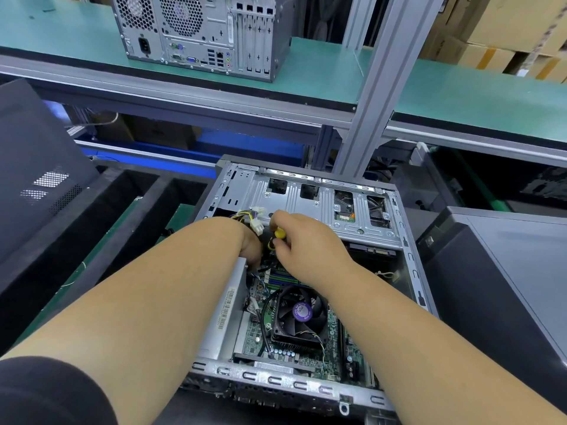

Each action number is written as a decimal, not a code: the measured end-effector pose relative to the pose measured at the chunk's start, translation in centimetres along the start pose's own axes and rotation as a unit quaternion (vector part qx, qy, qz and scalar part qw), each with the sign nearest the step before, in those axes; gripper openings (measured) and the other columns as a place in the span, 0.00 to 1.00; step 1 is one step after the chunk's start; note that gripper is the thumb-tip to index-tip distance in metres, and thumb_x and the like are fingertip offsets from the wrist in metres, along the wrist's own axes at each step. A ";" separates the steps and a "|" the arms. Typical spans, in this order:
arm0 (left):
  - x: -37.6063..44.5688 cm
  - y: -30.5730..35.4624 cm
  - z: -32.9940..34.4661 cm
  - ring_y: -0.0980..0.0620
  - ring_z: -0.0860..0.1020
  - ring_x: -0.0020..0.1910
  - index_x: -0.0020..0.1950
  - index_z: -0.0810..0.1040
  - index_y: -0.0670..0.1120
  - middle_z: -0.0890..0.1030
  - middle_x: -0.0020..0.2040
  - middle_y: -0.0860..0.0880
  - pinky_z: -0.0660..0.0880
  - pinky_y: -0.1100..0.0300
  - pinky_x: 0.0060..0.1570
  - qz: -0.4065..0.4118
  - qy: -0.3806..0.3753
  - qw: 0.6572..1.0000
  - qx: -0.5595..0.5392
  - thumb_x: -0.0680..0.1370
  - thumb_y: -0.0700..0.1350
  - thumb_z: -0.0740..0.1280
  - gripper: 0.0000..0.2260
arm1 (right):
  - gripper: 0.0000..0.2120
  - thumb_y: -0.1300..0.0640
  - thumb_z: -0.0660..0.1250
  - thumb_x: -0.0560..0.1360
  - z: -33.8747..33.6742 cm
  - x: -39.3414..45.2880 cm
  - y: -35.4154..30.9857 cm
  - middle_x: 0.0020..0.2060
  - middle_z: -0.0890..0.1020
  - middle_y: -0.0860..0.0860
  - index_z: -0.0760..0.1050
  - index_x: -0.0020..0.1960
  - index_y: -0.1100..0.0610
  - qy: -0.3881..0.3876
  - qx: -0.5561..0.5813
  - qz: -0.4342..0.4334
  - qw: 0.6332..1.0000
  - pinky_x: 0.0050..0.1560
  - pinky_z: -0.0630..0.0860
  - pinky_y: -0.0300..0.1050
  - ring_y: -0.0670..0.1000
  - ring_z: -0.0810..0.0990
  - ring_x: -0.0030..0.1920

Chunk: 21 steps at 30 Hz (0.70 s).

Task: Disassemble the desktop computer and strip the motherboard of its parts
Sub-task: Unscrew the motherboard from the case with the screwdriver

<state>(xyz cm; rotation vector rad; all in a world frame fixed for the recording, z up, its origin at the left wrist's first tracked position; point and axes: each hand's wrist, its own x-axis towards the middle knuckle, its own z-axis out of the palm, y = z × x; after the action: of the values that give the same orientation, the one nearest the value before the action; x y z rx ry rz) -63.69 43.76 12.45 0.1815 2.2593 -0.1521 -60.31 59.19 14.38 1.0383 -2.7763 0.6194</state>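
Note:
An open desktop case (pixel 408 259) lies on its side in front of me. Inside it sits the green motherboard (pixel 254 332) with a black CPU fan (pixel 299 314) that has a purple label. My right hand (pixel 303 237) grips a yellow-and-black screwdriver (pixel 276 237), which points down into the case near the memory slots. My left hand (pixel 251 243) reaches down beside the grey power supply (pixel 227 305); its fingers are hidden among the wires. A bundle of cables with white connectors (pixel 256 223) lies just behind my left wrist.
A second desktop tower (pixel 202 35) stands on the green upper shelf, rear side facing me. A grey aluminium post (pixel 368 111) rises behind the case. A dark side panel (pixel 30 167) leans at the left, and another dark case (pixel 503 271) sits at the right.

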 end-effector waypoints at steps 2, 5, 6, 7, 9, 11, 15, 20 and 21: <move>-0.2 -0.2 -0.1 0.46 0.73 0.52 0.66 0.73 0.42 0.75 0.56 0.44 0.71 0.53 0.53 -0.002 0.004 1.000 -0.014 0.79 0.48 0.63 0.18 | 0.08 0.50 0.65 0.78 0.0 0.0 -0.1 0.43 0.75 0.48 0.73 0.55 0.51 0.001 0.015 -0.010 1.000 0.40 0.71 0.48 0.55 0.74 0.44; 0.0 -0.5 -0.1 0.45 0.75 0.55 0.63 0.75 0.44 0.76 0.57 0.44 0.72 0.51 0.59 -0.009 0.007 0.999 -0.035 0.78 0.50 0.63 0.16 | 0.09 0.49 0.65 0.78 0.1 0.1 -0.4 0.46 0.79 0.52 0.74 0.55 0.53 -0.007 0.005 -0.012 1.000 0.44 0.73 0.52 0.57 0.76 0.47; 0.1 -0.5 -0.1 0.44 0.75 0.57 0.61 0.75 0.44 0.76 0.59 0.43 0.71 0.50 0.61 -0.012 0.005 0.999 -0.034 0.78 0.49 0.64 0.15 | 0.09 0.50 0.65 0.79 0.2 0.1 -0.5 0.47 0.79 0.53 0.74 0.55 0.54 -0.007 -0.005 -0.011 1.000 0.44 0.73 0.53 0.59 0.76 0.47; 0.2 -0.4 0.0 0.44 0.75 0.58 0.59 0.76 0.44 0.75 0.59 0.43 0.71 0.49 0.62 -0.014 0.005 0.999 -0.033 0.78 0.49 0.64 0.13 | 0.10 0.51 0.65 0.79 0.3 0.1 -0.4 0.48 0.79 0.54 0.72 0.56 0.56 -0.004 -0.012 -0.009 1.000 0.44 0.73 0.53 0.59 0.75 0.47; 0.3 -0.3 0.1 0.43 0.75 0.58 0.61 0.75 0.43 0.75 0.57 0.43 0.71 0.49 0.62 -0.011 0.007 0.999 -0.030 0.78 0.47 0.64 0.14 | 0.10 0.53 0.64 0.79 0.3 0.0 -0.3 0.49 0.77 0.53 0.69 0.56 0.56 0.007 -0.006 -0.002 1.000 0.41 0.72 0.50 0.58 0.74 0.45; 0.3 -0.3 0.1 0.45 0.74 0.52 0.63 0.75 0.42 0.74 0.54 0.43 0.72 0.51 0.59 -0.003 0.007 1.000 -0.030 0.78 0.46 0.64 0.16 | 0.09 0.53 0.65 0.78 0.2 0.0 -0.3 0.48 0.76 0.53 0.70 0.55 0.56 0.012 -0.006 -0.005 1.000 0.40 0.70 0.49 0.57 0.73 0.45; 0.2 -0.1 0.0 0.45 0.74 0.53 0.66 0.73 0.42 0.75 0.61 0.42 0.72 0.52 0.58 -0.010 0.004 0.999 -0.033 0.78 0.45 0.64 0.18 | 0.08 0.54 0.64 0.78 0.0 0.1 -0.1 0.41 0.75 0.50 0.71 0.56 0.55 0.008 -0.023 -0.002 1.000 0.38 0.72 0.49 0.58 0.74 0.43; 0.1 -0.4 -0.2 0.44 0.75 0.54 0.60 0.74 0.46 0.74 0.53 0.45 0.72 0.49 0.60 -0.009 -0.003 1.000 -0.028 0.78 0.50 0.63 0.13 | 0.09 0.49 0.65 0.78 0.1 0.0 -0.2 0.43 0.75 0.48 0.73 0.56 0.51 0.005 0.004 -0.025 1.000 0.39 0.69 0.47 0.55 0.74 0.44; 0.2 -0.5 -0.2 0.45 0.74 0.53 0.59 0.74 0.48 0.74 0.53 0.45 0.72 0.49 0.60 -0.008 0.000 1.000 -0.022 0.78 0.50 0.63 0.12 | 0.09 0.48 0.65 0.78 0.1 0.1 -0.2 0.44 0.77 0.49 0.73 0.55 0.52 0.001 -0.003 -0.028 1.000 0.40 0.71 0.48 0.56 0.75 0.45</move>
<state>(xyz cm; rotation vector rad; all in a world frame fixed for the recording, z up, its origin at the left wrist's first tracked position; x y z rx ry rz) -63.99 43.34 12.46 0.1406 2.2623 -0.1104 -60.25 59.00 14.35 1.1092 -2.7351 0.6052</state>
